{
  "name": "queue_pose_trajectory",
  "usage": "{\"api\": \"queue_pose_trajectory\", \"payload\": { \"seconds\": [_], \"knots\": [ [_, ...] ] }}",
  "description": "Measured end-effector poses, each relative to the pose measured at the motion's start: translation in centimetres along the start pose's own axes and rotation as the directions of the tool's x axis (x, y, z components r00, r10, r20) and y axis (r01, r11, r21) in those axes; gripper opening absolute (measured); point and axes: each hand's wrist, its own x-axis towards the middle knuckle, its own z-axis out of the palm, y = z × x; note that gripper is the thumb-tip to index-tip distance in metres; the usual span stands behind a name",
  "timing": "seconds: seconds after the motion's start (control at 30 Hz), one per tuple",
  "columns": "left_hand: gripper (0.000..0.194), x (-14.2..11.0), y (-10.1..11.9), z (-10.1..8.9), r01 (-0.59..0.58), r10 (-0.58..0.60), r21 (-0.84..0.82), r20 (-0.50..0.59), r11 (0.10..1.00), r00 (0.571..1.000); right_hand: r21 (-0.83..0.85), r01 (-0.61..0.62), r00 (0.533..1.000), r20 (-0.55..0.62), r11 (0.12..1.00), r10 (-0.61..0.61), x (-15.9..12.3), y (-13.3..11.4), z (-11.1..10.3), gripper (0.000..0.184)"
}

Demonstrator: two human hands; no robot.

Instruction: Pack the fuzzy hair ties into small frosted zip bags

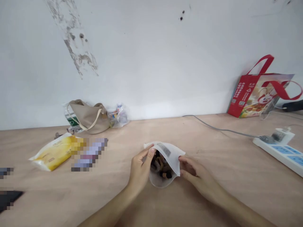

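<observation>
A small white pouch (170, 155) lies on the wooden table (213, 189), its mouth held open toward me. Dark and brown small items (161, 166) show inside it. My left hand (139, 170) pinches the pouch's left rim, thumb on the edge. My right hand (193, 173) grips the right rim with its fingers curled against the fabric. A grey label sits on the pouch's upper flap.
A yellow packet (53, 153) and a beige handbag (88, 118) lie at the back left, with a clear plastic bag (119, 117) beside them. A red gift bag (259, 91) leans on the wall at the right. A white power strip (281, 149) and its grey cable (220, 128) cross the right side.
</observation>
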Motion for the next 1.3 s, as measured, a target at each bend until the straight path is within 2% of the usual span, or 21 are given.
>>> {"api": "queue_pose_trajectory", "payload": {
  "seconds": [0.17, 0.3, 0.4, 0.47, 0.53, 0.63, 0.7, 0.8, 0.83, 0.9, 1.0, 1.17, 1.23, 1.3],
  "knots": [
    [0.03, -0.2, 0.6, 0.0, -0.003, 0.005, -0.019, 0.112, 1.0, 0.994, 0.049, 0.019, 0.999, 0.033, 0.999, -0.02, -0.2, -0.4, 0.1, 0.037],
    [0.029, 0.3, 0.5, -0.3, -0.019, 0.033, -0.062, 0.228, 0.998, 0.973, 0.086, 0.034, 0.997, 0.062, 0.996, -0.039, -0.1, -1.2, -0.1, 0.037],
    [0.037, 0.6, 0.5, -0.7, 0.041, -0.012, -0.111, 0.255, 0.993, 0.967, 0.111, 0.018, 0.995, 0.091, 0.994, -0.028, 0.1, -1.8, -0.4, 0.032],
    [0.046, 0.9, 0.7, -1.2, 0.15, -0.113, -0.143, 0.234, 0.978, 0.966, 0.101, -0.006, 0.997, 0.074, 0.995, -0.001, 0.2, -2.0, -0.7, 0.033],
    [0.05, 1.1, 0.9, -2.0, 0.231, -0.21, -0.152, 0.145, 0.961, 0.967, 0.076, -0.033, 0.998, 0.05, 0.997, 0.029, 0.2, -1.9, -0.8, 0.038],
    [0.039, 1.5, 0.9, -3.6, 0.288, -0.288, -0.032, -0.003, 0.957, 0.958, 0.035, -0.068, 0.997, 0.044, 0.997, 0.067, 0.2, -1.5, -0.8, 0.04],
    [0.035, 1.6, 0.7, -4.5, 0.395, -0.399, 0.084, 0.047, 0.915, 0.916, 0.011, -0.079, 0.996, 0.047, 0.997, 0.079, 0.2, -1.1, -0.7, 0.037],
    [0.037, 1.5, 0.3, -4.9, 0.535, -0.561, 0.172, 0.209, 0.827, 0.801, -0.002, -0.07, 0.996, 0.06, 0.998, 0.07, 0.1, -0.9, -0.3, 0.032],
    [0.039, 1.4, 0.2, -4.8, 0.551, -0.578, 0.175, 0.245, 0.816, 0.778, -0.003, -0.064, 0.996, 0.064, 0.998, 0.064, 0.1, -1.0, -0.2, 0.03],
    [0.039, 1.1, 0.2, -4.5, 0.555, -0.576, 0.159, 0.295, 0.816, 0.762, -0.003, -0.046, 0.996, 0.07, 0.999, 0.046, 0.0, -1.1, 0.1, 0.027],
    [0.033, 0.7, 0.3, -4.0, 0.501, -0.511, 0.122, 0.337, 0.857, 0.791, -0.014, -0.008, 0.999, 0.053, 1.0, 0.009, -0.1, -1.2, 0.3, 0.027],
    [0.027, 0.1, 0.1, -3.7, 0.225, -0.232, 0.059, 0.317, 0.973, 0.92, -0.061, 0.12, 0.988, -0.088, 0.991, -0.125, -0.2, -1.3, -0.4, 0.021],
    [0.022, -0.2, -0.5, -3.7, 0.141, -0.153, 0.059, 0.32, 0.988, 0.935, -0.141, 0.209, 0.964, -0.133, 0.968, -0.228, -0.2, -1.3, -0.8, 0.016],
    [0.018, -0.4, -1.3, -3.7, 0.109, -0.13, 0.081, 0.342, 0.991, 0.93, -0.22, 0.272, 0.948, -0.105, 0.937, -0.3, -0.3, -1.2, -1.2, 0.016]
  ]
}}
